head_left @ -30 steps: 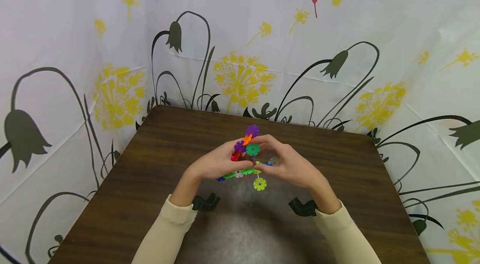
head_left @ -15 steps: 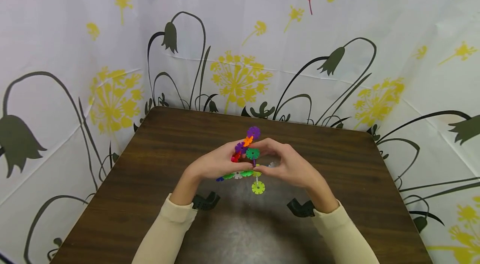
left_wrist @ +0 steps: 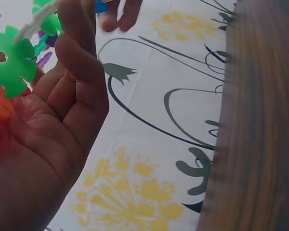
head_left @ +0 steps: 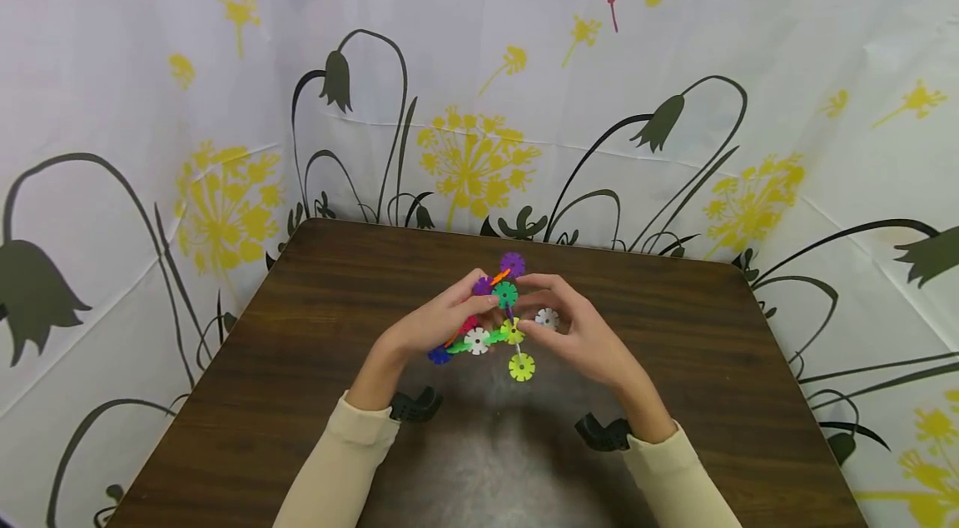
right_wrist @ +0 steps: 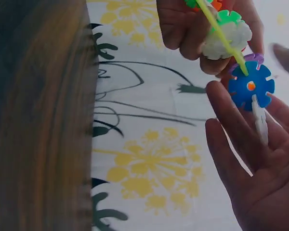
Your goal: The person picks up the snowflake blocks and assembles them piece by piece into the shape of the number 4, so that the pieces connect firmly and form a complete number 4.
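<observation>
A build of interlocking notched plastic discs, in several colours, hangs above the table between my hands. My left hand (head_left: 434,321) grips it from the left, thumb beside the teal disc (head_left: 505,294), fingers curled behind. A purple disc (head_left: 513,265) tops it; a white disc (head_left: 477,340) and a yellow-green disc (head_left: 521,367) are lower down. On the right, my right hand (head_left: 584,338) has its fingers loosely spread around the build. In the right wrist view those fingers lie by a blue disc (right_wrist: 238,91), the blurred thumb apart. A green disc (left_wrist: 15,61) shows beside my left palm.
The brown wood-grain table (head_left: 360,270) lies under both hands. A white flower-printed curtain (head_left: 464,53) stands behind it and at both sides. Each wrist wears a black mount, such as the left mount (head_left: 415,405).
My left thumb has moved up to the teal disc. The build has turned, so its white and upper yellow discs show more fully. My right thumb and fingers have drawn slightly away.
</observation>
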The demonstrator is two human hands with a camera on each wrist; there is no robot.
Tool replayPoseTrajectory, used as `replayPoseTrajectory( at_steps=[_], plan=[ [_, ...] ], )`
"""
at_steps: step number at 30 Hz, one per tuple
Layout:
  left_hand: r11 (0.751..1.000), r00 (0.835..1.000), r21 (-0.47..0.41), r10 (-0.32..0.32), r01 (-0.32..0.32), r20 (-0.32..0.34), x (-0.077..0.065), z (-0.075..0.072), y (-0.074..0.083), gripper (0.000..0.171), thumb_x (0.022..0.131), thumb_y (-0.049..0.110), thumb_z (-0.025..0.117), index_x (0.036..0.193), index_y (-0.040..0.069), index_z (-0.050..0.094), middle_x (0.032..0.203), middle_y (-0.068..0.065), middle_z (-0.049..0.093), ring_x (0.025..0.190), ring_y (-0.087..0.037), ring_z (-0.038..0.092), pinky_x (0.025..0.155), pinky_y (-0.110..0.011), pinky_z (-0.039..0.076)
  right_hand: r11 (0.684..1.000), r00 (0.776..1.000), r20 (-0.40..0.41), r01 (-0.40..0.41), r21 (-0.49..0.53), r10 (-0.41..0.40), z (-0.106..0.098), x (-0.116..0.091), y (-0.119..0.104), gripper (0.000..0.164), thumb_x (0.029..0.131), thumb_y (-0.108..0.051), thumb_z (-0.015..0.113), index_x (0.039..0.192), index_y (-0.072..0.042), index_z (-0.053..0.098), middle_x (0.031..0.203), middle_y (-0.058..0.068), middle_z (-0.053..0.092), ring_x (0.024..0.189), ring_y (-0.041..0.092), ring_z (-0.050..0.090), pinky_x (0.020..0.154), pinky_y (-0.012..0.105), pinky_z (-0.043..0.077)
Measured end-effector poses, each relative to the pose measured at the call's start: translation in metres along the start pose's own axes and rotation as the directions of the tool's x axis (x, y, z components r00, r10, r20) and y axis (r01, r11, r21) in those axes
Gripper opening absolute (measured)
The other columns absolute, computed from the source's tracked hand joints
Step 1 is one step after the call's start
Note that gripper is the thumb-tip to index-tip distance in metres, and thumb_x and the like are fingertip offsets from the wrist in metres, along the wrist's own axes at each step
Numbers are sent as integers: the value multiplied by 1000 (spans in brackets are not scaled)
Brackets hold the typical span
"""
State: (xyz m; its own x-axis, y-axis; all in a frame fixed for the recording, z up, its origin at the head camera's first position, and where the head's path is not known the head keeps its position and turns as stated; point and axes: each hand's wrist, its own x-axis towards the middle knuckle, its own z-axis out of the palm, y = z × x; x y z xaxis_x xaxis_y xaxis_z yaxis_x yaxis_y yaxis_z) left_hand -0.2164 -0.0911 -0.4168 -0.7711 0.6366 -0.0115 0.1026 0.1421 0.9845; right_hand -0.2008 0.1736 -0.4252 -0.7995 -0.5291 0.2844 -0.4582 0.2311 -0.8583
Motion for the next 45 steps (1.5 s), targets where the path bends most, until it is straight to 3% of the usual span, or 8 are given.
replayPoseTrajectory(
  at_steps=[5, 9, 18, 23, 27, 38, 42, 45],
  plan=[
    [994, 1000, -107, -24, 24, 3, 5, 2, -8, 33, 118, 36, 28, 123, 6, 40, 116, -15, 60, 102, -24, 64, 90, -27, 58, 993, 994, -73, -73, 97, 80, -4, -21, 24, 35, 110, -16, 62, 145, -16, 56, 120, 16, 73, 105, 21, 75, 90, 32, 63],
    [990, 998, -128, -60, 58, -8, 10, 1, -17, 33, 117, 33, 25, 121, 5, 41, 115, -15, 60, 102, -23, 64, 90, -27, 57, 975, 983, -115, -123, 186, 146, -6, -31, 46, 19, 113, -15, 55, 125, -1, 62, 99, 24, 70, 83, 27, 73, 80, 37, 65],
    [987, 991, -93, -133, 131, -9, 33, 4, -47, 28, 118, 28, 34, 115, 2, 44, 110, -18, 66, 86, -24, 70, 73, -27, 54, 911, 935, -123, -285, 299, 333, -2, -39, 82, 29, 111, -23, 61, 113, 6, 63, 84, 8, 69, 72, 16, 68, 72, 32, 64],
    [991, 993, -85, -109, 105, -48, 43, 3, -68, 29, 117, 25, 39, 115, -4, 46, 112, -24, 62, 80, -21, 48, 71, -29, 42, 818, 890, -53, -391, 421, 453, 4, -34, 108, 32, 111, -29, 62, 122, 0, 55, 88, 6, 72, 74, 14, 70, 82, 40, 66],
    [986, 988, -95, -143, 137, -65, 53, -1, -87, 29, 117, 26, 41, 113, -1, 51, 117, -22, 69, 96, -25, 59, 82, -30, 46, 748, 848, -32, -448, 489, 529, 7, -28, 123, 28, 111, -30, 62, 121, -5, 57, 91, 6, 74, 74, 15, 70, 81, 38, 65],
    [956, 952, 17, -289, 292, -102, 71, -15, -123, 34, 117, 32, 37, 129, 4, 50, 127, -16, 66, 121, -26, 60, 99, -35, 44, 801, 812, -101, -533, 271, 575, 13, -17, 138, 36, 104, -28, 72, 110, 8, 73, 66, -1, 61, 56, 11, 47, 60, 26, 48],
    [941, 942, 85, -317, 327, -114, 80, -20, -125, 31, 115, 31, 39, 126, 5, 52, 125, -12, 52, 115, -26, 50, 94, -36, 41, 797, 799, -117, -554, 241, 590, 15, -14, 142, 36, 104, -30, 72, 105, 6, 75, 63, -2, 61, 53, 11, 45, 59, 26, 46],
    [941, 944, 110, -308, 320, -115, 88, -24, -126, 27, 115, 28, 44, 119, 4, 55, 117, -12, 58, 108, -25, 63, 88, -33, 45, 786, 785, -124, -570, 237, 607, 17, -11, 144, 35, 104, -29, 71, 102, 5, 76, 62, -1, 62, 51, 11, 44, 58, 26, 46]
  ],
)
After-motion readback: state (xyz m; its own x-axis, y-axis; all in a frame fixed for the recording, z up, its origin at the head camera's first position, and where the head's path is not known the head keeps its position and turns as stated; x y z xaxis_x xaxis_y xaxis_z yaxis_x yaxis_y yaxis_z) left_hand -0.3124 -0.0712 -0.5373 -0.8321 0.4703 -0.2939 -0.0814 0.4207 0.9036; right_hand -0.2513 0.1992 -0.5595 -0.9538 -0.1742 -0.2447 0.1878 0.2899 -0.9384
